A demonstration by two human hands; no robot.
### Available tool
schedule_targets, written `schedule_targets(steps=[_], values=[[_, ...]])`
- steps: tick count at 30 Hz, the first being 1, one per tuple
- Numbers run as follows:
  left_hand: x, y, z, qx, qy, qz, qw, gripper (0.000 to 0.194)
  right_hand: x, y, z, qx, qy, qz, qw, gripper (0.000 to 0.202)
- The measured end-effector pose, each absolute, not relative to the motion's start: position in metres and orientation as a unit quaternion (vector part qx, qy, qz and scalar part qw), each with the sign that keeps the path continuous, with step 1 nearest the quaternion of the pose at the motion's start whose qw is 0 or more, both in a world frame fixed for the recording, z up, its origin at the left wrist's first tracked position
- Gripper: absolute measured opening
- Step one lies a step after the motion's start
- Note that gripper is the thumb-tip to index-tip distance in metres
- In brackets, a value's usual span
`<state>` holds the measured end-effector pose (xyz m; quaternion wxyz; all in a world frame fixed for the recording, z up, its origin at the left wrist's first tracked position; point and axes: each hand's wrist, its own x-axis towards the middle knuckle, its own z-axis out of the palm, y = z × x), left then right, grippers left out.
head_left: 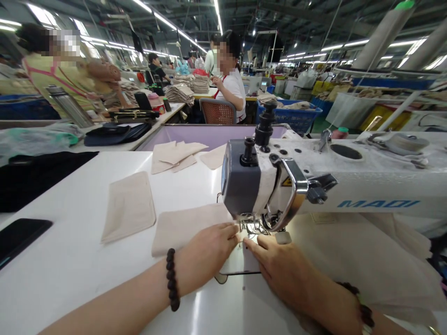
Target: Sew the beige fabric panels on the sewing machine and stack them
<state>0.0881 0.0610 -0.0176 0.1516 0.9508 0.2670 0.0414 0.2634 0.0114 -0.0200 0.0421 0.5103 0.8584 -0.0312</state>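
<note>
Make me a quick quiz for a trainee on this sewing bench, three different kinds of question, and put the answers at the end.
1. Multiple choice. Where are the fingertips of the left hand and right hand?
A. On the metal flask
B. Under the head of the sewing machine
C. Inside the blue basket

2. True or false. The beige fabric piece farthest left on the white table touches neither hand.

3. Fill in the blank. The bracelet on the left wrist is made of dark, round ____.

Key: 1. B; 2. True; 3. beads.
</note>
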Motion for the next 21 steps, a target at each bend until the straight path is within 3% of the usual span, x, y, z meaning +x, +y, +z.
schedule_targets(steps=[12, 21], values=[[0.086, 0.082, -0.029, 0.942, 0.292, 0.078, 0.145, 0.02, 0.261, 0.01, -0.023, 0.525, 0.85, -0.015, 0.036, 0.04], [0.087, 0.069, -0.037, 0.936, 0.348, 0.011, 0.045, 0.03, 0.273, 0.018, -0.072, 0.465, 0.868, 0.124, -0.121, 0.035]])
